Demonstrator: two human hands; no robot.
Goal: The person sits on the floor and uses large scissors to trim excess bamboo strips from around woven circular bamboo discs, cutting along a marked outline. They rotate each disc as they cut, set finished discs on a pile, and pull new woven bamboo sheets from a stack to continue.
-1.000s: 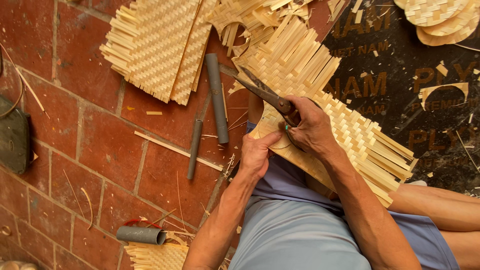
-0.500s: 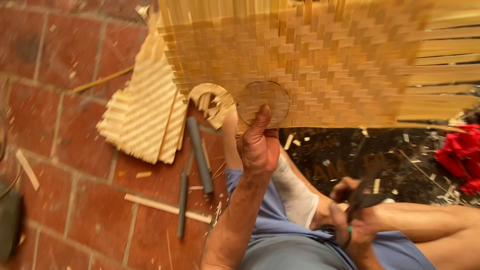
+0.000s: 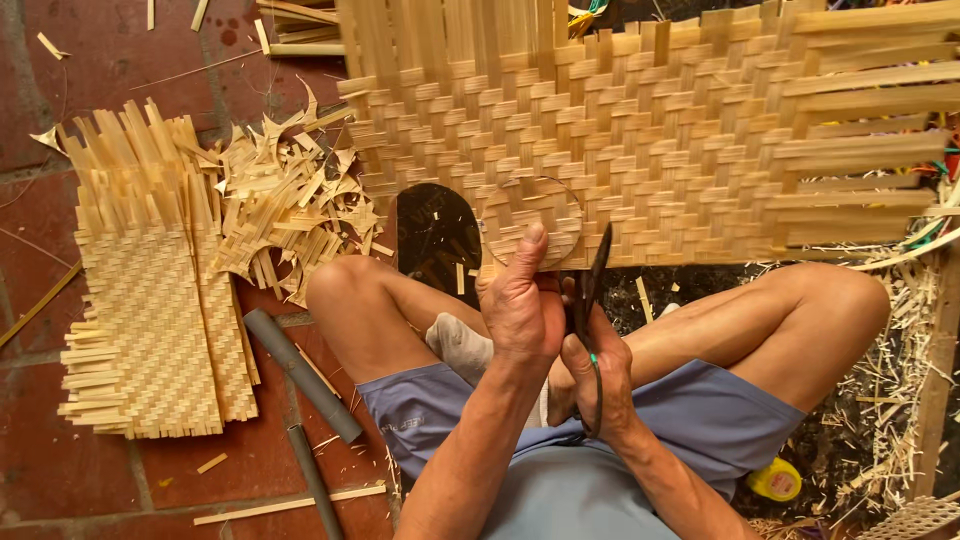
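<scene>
A large woven bamboo mat (image 3: 640,130) lies across my knees, with a rounded hole cut out of its near edge. My left hand (image 3: 522,300) pinches that near edge, thumb pressed on a pencilled circle on the weave (image 3: 545,215). My right hand (image 3: 598,378) grips the handles of dark scissors (image 3: 592,285), whose blades point up at the mat's edge just right of the circle. I sit cross-legged in blue shorts.
A stack of woven mats (image 3: 150,300) lies on the red brick floor at left, beside a heap of bamboo offcuts (image 3: 285,205). Two grey tubes (image 3: 300,375) lie by my left knee. A yellow object (image 3: 775,480) and bamboo shavings are at right.
My right hand has brought the scissors up from my lap to the mat's edge beside the circle. The view has shifted so the mat stack sits further left.
</scene>
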